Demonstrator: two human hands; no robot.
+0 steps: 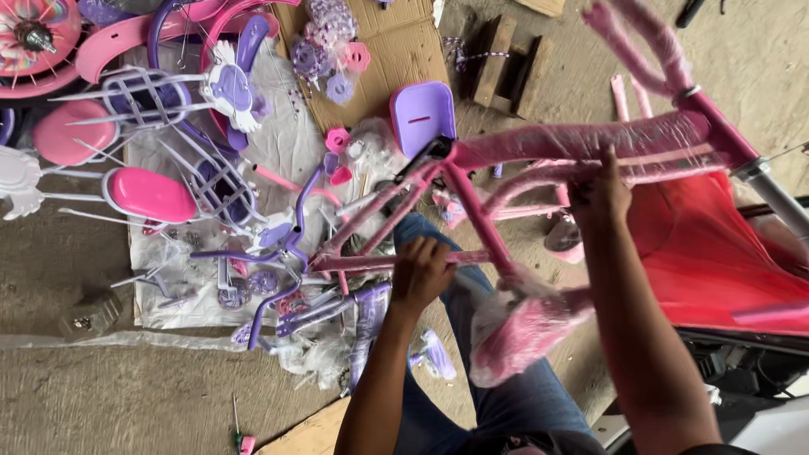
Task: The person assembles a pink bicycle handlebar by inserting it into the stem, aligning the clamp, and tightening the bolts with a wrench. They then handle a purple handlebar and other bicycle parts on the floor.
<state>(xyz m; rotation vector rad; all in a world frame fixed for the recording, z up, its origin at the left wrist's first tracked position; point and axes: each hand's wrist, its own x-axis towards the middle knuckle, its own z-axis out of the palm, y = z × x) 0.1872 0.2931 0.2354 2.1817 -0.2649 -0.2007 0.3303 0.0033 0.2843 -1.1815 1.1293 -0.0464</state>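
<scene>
Both hands are closed on the pink bicycle frame [539, 152]: left hand [421, 271] on a lower stay, right hand [600, 190] near the top tube; steady, even grip suits it.

- One pink bicycle frame [539, 168], centre right.
- Two pink saddles [152, 195], left side.
- One purple seat back [421, 114], upper middle.
- Perhaps two purple wire baskets [147, 93], upper left.

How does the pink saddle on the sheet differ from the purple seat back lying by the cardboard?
The pink saddle is glossy, rounded and elongated; the purple seat back is squarish with a slot. The saddle lies on the white sheet among wire parts, far from both hands; the seat back lies against the pink frame. Both look plastic and unmounted.
</scene>
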